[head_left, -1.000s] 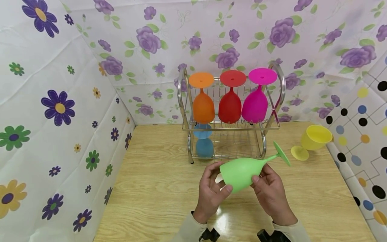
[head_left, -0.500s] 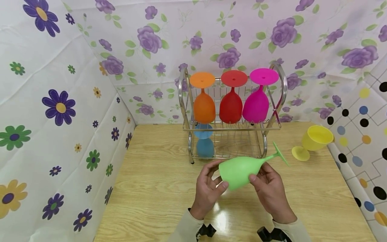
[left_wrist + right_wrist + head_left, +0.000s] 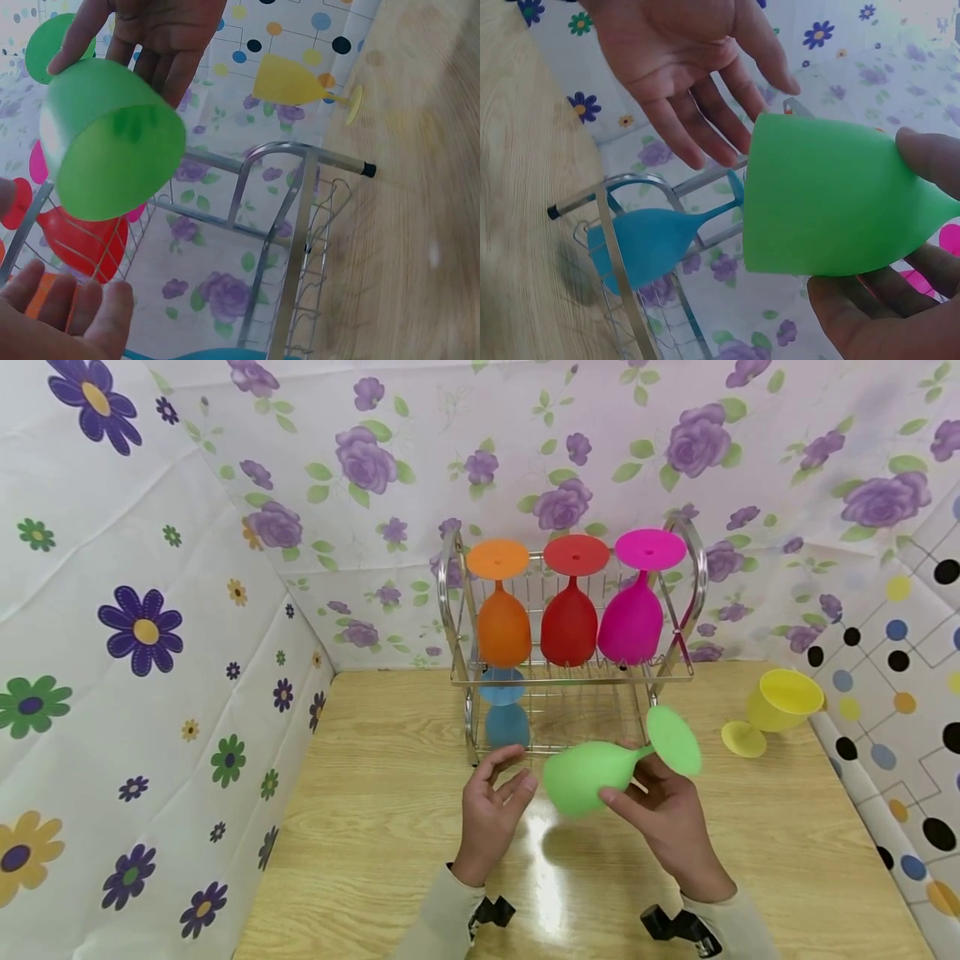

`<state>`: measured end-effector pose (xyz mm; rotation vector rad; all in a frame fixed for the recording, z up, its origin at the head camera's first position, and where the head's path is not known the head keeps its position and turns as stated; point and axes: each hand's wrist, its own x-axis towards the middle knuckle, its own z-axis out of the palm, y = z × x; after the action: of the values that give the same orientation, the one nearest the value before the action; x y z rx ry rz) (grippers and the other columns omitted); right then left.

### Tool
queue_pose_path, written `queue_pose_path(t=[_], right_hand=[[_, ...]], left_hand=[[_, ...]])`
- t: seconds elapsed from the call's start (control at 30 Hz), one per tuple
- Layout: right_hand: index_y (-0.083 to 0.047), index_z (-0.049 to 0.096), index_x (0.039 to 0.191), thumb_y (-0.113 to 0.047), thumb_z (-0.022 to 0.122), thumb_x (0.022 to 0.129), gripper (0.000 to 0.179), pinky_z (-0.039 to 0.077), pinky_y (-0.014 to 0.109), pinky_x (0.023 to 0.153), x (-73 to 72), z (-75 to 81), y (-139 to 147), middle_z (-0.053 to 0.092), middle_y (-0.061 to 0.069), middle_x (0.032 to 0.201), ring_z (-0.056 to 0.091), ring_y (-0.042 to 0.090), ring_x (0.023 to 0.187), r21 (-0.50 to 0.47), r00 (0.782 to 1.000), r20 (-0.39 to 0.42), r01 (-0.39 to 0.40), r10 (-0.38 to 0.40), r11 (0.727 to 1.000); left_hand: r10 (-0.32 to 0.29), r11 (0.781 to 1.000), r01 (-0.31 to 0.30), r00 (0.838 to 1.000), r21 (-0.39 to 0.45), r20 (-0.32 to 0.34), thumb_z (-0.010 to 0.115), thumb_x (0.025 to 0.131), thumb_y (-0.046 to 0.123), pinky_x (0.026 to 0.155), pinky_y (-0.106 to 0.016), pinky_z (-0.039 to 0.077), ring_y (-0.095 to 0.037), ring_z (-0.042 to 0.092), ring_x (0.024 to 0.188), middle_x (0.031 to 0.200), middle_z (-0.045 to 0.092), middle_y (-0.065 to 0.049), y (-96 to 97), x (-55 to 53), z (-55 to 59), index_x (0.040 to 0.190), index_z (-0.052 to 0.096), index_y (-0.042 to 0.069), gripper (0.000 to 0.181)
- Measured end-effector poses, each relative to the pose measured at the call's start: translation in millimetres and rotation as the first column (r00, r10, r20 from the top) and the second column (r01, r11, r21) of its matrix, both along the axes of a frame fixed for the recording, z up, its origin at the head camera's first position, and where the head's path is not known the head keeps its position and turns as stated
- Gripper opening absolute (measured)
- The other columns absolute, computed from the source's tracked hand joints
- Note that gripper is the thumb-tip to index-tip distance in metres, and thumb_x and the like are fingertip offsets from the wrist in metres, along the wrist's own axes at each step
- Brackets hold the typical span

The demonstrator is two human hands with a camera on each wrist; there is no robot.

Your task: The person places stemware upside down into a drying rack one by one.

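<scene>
In the head view my right hand [image 3: 667, 818] grips a green plastic goblet [image 3: 588, 777] around its bowl near the stem. The goblet is held tilted on its side above the table, its mouth facing left and its round foot to the upper right. Just left of the mouth, my left hand [image 3: 495, 814] is apart from it, fingers loosely bent and holding nothing. Behind them a two-tier wire rack [image 3: 573, 680] carries upside-down goblets: orange [image 3: 504, 628], red [image 3: 569, 622] and magenta [image 3: 632, 625] on top, blue [image 3: 507, 727] at lower left.
A yellow goblet [image 3: 783, 700] lies tipped on the table [image 3: 375, 827] right of the rack, near the dotted side sheet [image 3: 892, 710]. Flowered sheets [image 3: 420, 443] enclose the back and left. The rack's front lower edge is close beyond the green goblet.
My left hand has let go of the green goblet's rim and drawn off to the left. The goblet, now in the right hand alone, has turned so its foot faces the camera more.
</scene>
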<state>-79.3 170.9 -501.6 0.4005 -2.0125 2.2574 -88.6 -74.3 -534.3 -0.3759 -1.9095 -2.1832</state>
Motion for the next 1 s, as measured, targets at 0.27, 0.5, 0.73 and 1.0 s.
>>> queue_pose_path(t=[0.27,0.5,0.73,1.0], right_hand=[[-0.006,0.052,0.152,0.010,0.080,0.088,0.072,0.058,0.025,0.104,-8.4,1.8,-6,0.061,0.005,0.144,0.064,0.012,0.130,0.115,0.997,-0.025,0.074,-0.071,0.991],[-0.011,0.054,0.151,-0.002,0.086,0.088,0.072,0.055,0.020,0.105,-16.8,-3.8,-8,0.061,0.001,0.145,0.061,0.004,0.131,0.232,0.993,0.015,0.109,-0.116,0.967],[-0.015,0.054,0.152,-0.017,0.088,0.089,0.071,0.054,0.028,0.109,-30.1,-13.8,-10,0.061,0.005,0.147,0.058,0.004,0.133,0.340,0.991,0.025,0.115,-0.131,0.933],[-0.017,0.054,0.152,-0.014,0.089,0.087,0.074,0.055,0.051,0.109,-48.6,-28.2,-14,0.060,0.008,0.148,0.058,0.033,0.139,0.371,0.995,-0.032,0.101,-0.096,0.923]], left_hand=[[0.127,0.987,-0.121,0.990,-0.103,0.053,0.072,0.102,0.014,0.105,-0.037,0.061,-0.039,0.057,0.133,0.143,0.060,-0.016,-13.2,-12.0,0.5,0.140,0.064,0.011,0.039],[0.217,0.966,-0.207,0.975,-0.155,0.046,0.073,0.103,0.019,0.104,-0.037,0.061,-0.037,0.059,0.131,0.141,0.060,-0.024,-23.0,-24.1,-9.6,0.138,0.065,0.012,0.037],[0.326,0.926,-0.311,0.945,-0.214,0.038,0.073,0.103,0.020,0.103,-0.037,0.062,-0.040,0.060,0.130,0.138,0.063,-0.017,-33.5,-41.0,-26.9,0.136,0.067,0.010,0.035],[0.422,0.871,-0.389,0.905,-0.300,0.052,0.070,0.104,0.028,0.113,-0.046,0.056,-0.029,0.059,0.133,0.138,0.063,-0.010,-44.3,-60.2,-43.8,0.135,0.069,0.019,0.032]])
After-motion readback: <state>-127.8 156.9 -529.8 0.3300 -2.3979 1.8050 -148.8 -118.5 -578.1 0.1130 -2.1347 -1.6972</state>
